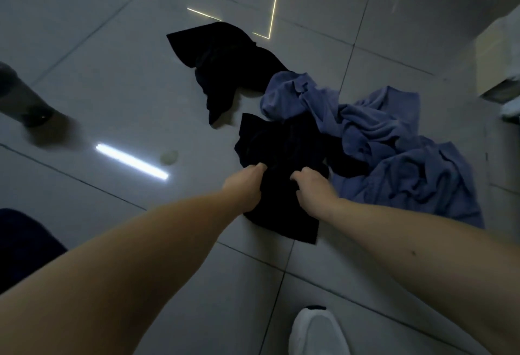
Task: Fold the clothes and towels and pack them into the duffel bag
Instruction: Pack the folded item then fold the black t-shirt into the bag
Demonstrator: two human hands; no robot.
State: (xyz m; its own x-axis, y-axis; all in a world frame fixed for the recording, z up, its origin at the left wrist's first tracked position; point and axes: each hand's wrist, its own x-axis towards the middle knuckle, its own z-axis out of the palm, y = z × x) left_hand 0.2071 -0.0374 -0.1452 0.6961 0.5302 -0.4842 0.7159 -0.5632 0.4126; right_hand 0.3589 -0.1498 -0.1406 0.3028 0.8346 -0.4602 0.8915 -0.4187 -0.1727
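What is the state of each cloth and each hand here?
near dark garment: crumpled, on the floor, held by both hands
far dark garment: crumpled on the floor, not held
blue cloth: crumpled on the floor, not held
left hand: grips the near dark garment
right hand: grips the near dark garment

Two hands: left hand (244, 185) and right hand (315, 188). Two dark garments: the near dark garment (281, 146) pinched in the fingers (257, 167), the far dark garment (219, 64) beyond them. One blue towel (394, 157) (crumpled, possibly several) just right of the fingers. One white shoe (315, 332).
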